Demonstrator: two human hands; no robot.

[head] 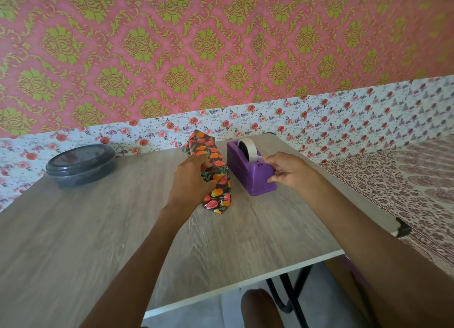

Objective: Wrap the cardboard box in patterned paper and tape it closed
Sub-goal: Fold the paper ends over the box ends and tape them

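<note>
My left hand (189, 180) is gripping the wrapped box (217, 180), and its patterned paper is looking glossy and creased, catching light along the folds. My right hand (285, 170) is pinching a strip of tape (260, 157), thin and shiny, coming off the pale tape roll (248, 148). The tape dispenser (253, 180) is showing smooth, fairly matt purple plastic. The worktop (98, 229) is showing a matt grey wood grain with a white edge. The round container (81, 166) is looking like dark plastic with a glossy lid. The bed (405, 187) is lying under matt printed cloth.
</note>
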